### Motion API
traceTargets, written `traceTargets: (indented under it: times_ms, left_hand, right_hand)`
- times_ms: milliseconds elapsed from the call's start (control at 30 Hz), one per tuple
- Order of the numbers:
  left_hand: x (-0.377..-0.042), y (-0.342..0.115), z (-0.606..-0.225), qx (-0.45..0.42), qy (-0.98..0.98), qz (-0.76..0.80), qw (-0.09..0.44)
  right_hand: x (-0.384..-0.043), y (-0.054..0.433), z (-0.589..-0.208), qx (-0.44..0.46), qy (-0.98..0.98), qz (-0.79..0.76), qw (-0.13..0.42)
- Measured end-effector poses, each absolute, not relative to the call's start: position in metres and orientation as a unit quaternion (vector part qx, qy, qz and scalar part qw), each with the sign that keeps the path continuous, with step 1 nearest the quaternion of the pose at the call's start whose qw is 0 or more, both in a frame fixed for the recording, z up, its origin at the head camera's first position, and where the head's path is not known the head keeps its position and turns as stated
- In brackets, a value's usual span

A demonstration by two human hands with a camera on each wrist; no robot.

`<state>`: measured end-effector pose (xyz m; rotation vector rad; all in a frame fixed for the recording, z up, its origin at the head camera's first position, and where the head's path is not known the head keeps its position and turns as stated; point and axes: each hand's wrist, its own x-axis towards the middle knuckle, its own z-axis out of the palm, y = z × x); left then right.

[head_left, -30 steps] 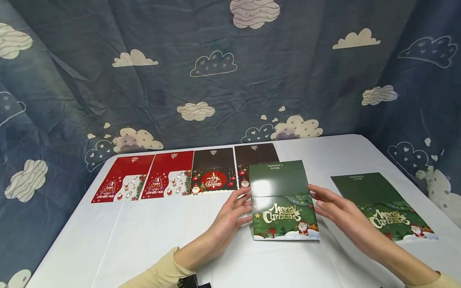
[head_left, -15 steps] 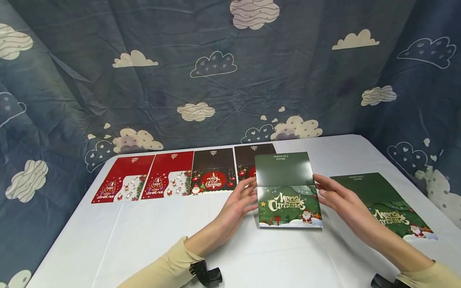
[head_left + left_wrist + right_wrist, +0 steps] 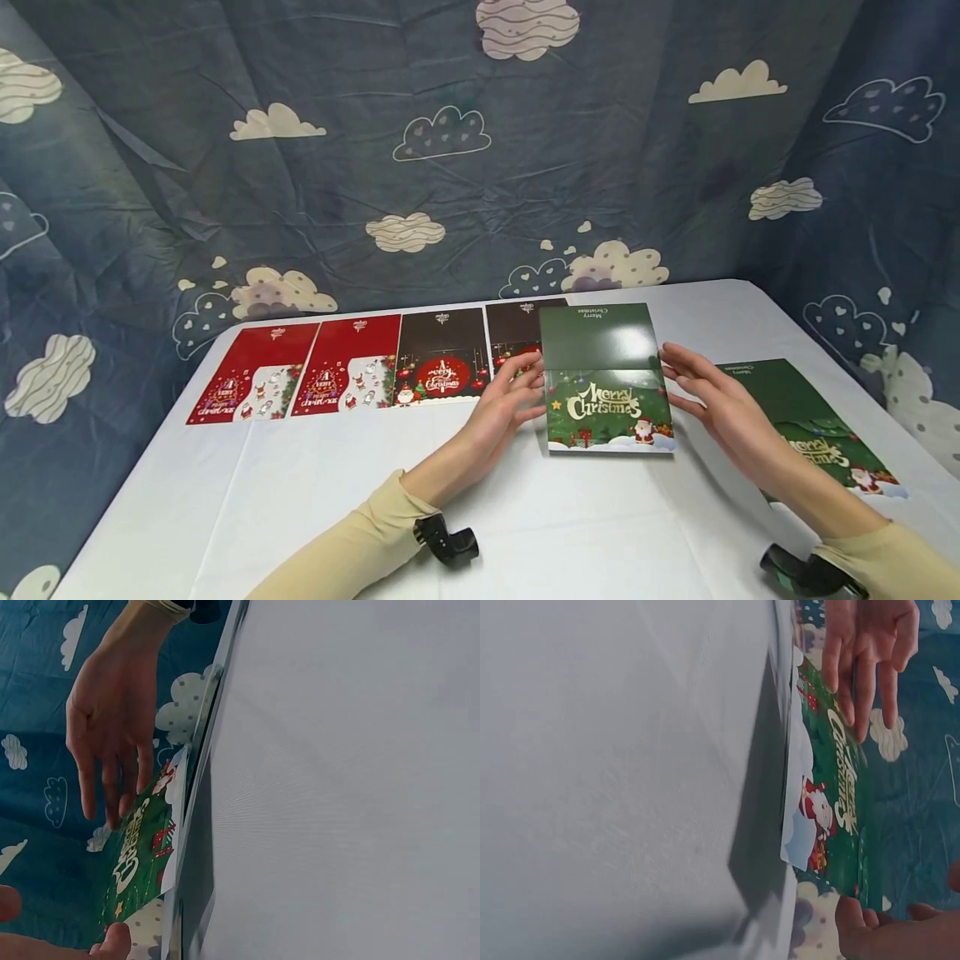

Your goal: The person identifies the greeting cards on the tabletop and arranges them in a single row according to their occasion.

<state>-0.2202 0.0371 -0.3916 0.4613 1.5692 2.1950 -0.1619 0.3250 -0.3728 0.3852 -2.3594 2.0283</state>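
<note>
A green folding Christmas card (image 3: 611, 392), with a crease across its middle and "Merry Christmas" on the front, stands between both hands, raised at a tilt over the white table. My left hand (image 3: 495, 425) touches its left edge with extended fingers. At the opposite edge my right hand (image 3: 727, 408) has its fingers stretched along the side, thumb lower down. In the right wrist view, the left hand's fingers hang straight beside the card (image 3: 142, 847). A dark strip shows along its bottom edge. A second green card (image 3: 817, 433) lies to the right, partly covered by the right forearm.
Two red cards (image 3: 258, 375) and two dark brown cards (image 3: 442, 358) lie in a row at the back left of the white table (image 3: 337, 500); the raised card overlaps the rightmost. A cloud-patterned dark curtain (image 3: 300, 208) hangs behind. Black devices sit at both wrists.
Both hands have moved the green card away from the person and a little to the right. The other cards have stayed in place.
</note>
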Motion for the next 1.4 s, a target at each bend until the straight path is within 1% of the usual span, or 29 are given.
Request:
traceTargets:
  times_ms: [367,733,1000,1267,1367,1400]
  left_hand:
    - [-0.238,0.062,-0.388,0.166,0.564,0.785,0.194]
    - [-0.256,0.086,-0.386,0.144,0.574,0.784,0.186]
    - [-0.271,0.1,-0.388,0.141,0.572,0.787,0.181]
    - [-0.283,0.116,-0.392,0.16,0.553,0.796,0.188]
    - [-0.288,0.12,-0.394,0.155,0.541,0.805,0.19]
    - [-0.29,0.121,-0.395,0.153,0.539,0.806,0.192]
  right_hand:
    - [-0.181,0.34,-0.365,0.067,-0.795,0.603,0.0]
    - [-0.206,0.354,-0.358,0.038,-0.829,0.558,0.001]
    - [-0.225,0.365,-0.358,0.024,-0.832,0.554,0.002]
    - [-0.247,0.381,-0.371,-0.016,-0.83,0.557,0.019]
    - [-0.254,0.385,-0.372,-0.013,-0.833,0.553,0.013]
    - [-0.256,0.385,-0.37,-0.009,-0.836,0.549,0.003]
